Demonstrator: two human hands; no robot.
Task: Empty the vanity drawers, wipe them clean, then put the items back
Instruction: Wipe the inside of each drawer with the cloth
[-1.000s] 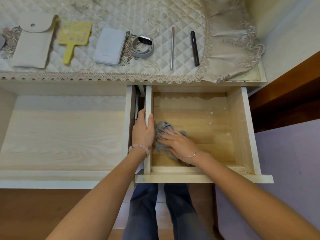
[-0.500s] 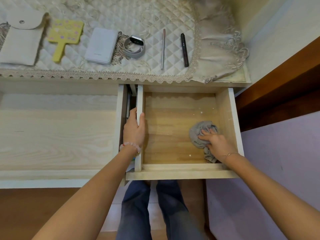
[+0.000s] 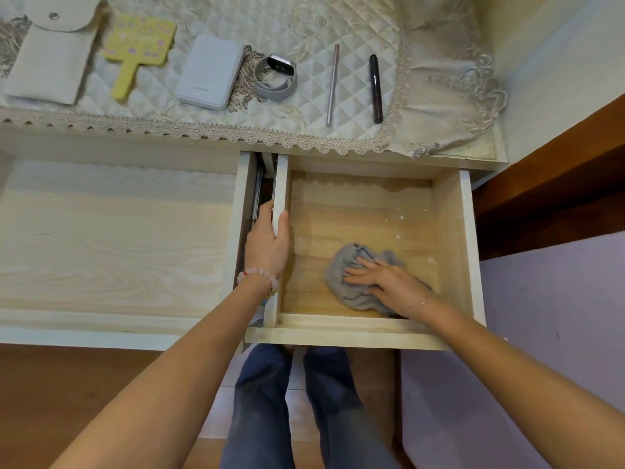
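right drawer [image 3: 451, 238]: pulled out from under the desk [image 3: 118, 143] at its right end, wooden floor bare apart from the cloth and a few pale specks towards its back right corner.
cloth [image 3: 341, 275]: grey, crumpled, on the drawer floor near the front wall, right of the middle.
right hand [image 3: 389, 282]: lies flat on the cloth, fingers [image 3: 355, 270] straight and slightly apart, pressing down; it covers the cloth's right part.
left hand [image 3: 267, 245]: clamped on the drawer's left wall, thumb inside, fingers curled over the outside by the metal runner; pink bead bracelet [image 3: 257, 274] on the wrist.
left drawer [image 3: 101, 231]: also open, wide and pale, just beside the right one.
desk top: quilted lace-edged cover [image 3: 304, 25] carrying, left to right, a beige pouch [image 3: 47, 59], yellow hand mirror [image 3: 138, 45], white flat case [image 3: 209, 72], grey watch [image 3: 275, 76], silver pen [image 3: 333, 84], dark pen [image 3: 376, 89], all well apart from the hands.
below: legs in blue jeans [image 3: 260, 401] under the drawer front.
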